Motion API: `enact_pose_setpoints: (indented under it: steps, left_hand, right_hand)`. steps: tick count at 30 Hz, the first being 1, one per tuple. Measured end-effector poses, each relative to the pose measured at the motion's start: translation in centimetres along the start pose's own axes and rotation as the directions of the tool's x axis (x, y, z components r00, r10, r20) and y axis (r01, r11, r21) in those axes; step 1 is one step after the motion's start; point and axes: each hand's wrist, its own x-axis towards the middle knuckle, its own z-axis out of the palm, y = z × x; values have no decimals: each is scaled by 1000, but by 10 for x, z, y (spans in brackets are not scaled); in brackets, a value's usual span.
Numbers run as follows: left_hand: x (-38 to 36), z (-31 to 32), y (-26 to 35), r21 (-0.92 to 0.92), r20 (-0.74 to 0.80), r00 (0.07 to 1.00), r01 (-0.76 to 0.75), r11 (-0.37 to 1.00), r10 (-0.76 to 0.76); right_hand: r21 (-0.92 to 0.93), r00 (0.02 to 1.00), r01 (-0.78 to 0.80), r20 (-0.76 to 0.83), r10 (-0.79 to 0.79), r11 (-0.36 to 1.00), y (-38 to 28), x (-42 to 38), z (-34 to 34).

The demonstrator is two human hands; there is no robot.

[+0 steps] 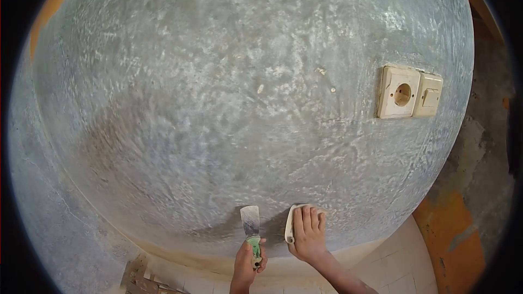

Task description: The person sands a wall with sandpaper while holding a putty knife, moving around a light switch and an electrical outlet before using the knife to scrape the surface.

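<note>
My left hand is closed around the green handle of a putty knife, its flat metal blade pointing up in front of the wall. To the right, my right hand lies over a folded cream sheet of sandpaper, fingers pressing it toward the wall. One edge of the sheet curls out beside the thumb; the rest is hidden under the fingers. Both hands are low on the grey, rough-textured wall, which shows streaks and lighter patches.
A cream power socket and a light switch sit side by side on the wall, upper right. At the bottom left, wooden pieces lie on the floor. Pale floor tiles run along the wall's base. Orange paint marks the surface at right.
</note>
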Motion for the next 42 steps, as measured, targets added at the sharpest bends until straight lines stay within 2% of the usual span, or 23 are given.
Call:
enact_pose_setpoints:
  steps: [2, 4, 6, 8, 10, 14, 18, 22, 27, 30, 33, 35, 36, 38, 40, 42]
  left_hand:
    - [-4, -7, -2, -18, -1, 1000, 21, 1000, -21]
    - [-3, -10, 2, -24, -9, 1000, -1, 1000, 1]
    - [0, -13, 11, -7, -6, 1000, -1, 1000, 1]
    - [1, -21, 21, 22, 3, 1000, 0, 1000, 0]
    - [5, -30, 32, 33, 27, 999, -37, 999, 36]
    - [8, -57, 58, 70, 96, 995, -13, 997, 7]
    - [8, -89, 81, 43, 171, 985, 3, 999, -11]
    - [7, -108, 96, 75, 190, 981, 14, 997, -28]
    - [12, -124, 100, 101, 245, 966, 59, 993, -82]
    - [14, -129, 101, 81, 254, 960, 98, 992, -116]
    - [13, -133, 94, 89, 257, 958, 104, 991, -124]
    - [14, -131, 87, 68, 191, 974, 112, 991, -123]
    - [15, -127, 85, 67, 191, 974, 108, 992, -119]
    - [13, -117, 78, 197, -51, 988, 153, 968, -146]
    - [9, -114, 66, 168, -79, 990, 126, 978, -114]
    - [2, -108, 67, 145, -112, 991, 93, 985, -77]
  right_hand:
    - [13, 1000, 7, -21, -6, 1000, 3, 6, 0]
    - [20, 994, 37, -102, -35, 999, -4, 47, -39]
    - [-52, 960, 89, -260, -100, 995, -14, 98, -78]
    - [-147, 950, 106, -278, -144, 983, -29, 141, -117]
    - [-171, 904, 89, -399, -151, 981, -46, 176, -138]
    - [-184, 865, -2, -493, -91, 983, -71, 189, -138]
    - [-150, 884, -135, -465, 50, 980, -89, 159, -105]
    - [-147, 816, -138, -578, 28, 979, -103, 188, -127]
    - [-126, 802, -246, -584, 128, 961, -111, 171, -104]
    - [-212, 821, -250, -564, 90, 945, -111, 178, -115]
    - [-201, 793, -222, -607, 57, 954, -108, 198, -138]
    - [-214, 803, -206, -594, 40, 955, -105, 186, -124]
    - [-198, 839, -232, -536, 93, 952, -109, 171, -112]
    - [-178, 873, -251, -467, 143, 952, -116, 145, -87]
    - [-120, 924, -212, -348, 159, 970, -122, 131, -73]
    - [-144, 921, -176, -372, 111, 974, -114, 145, -77]
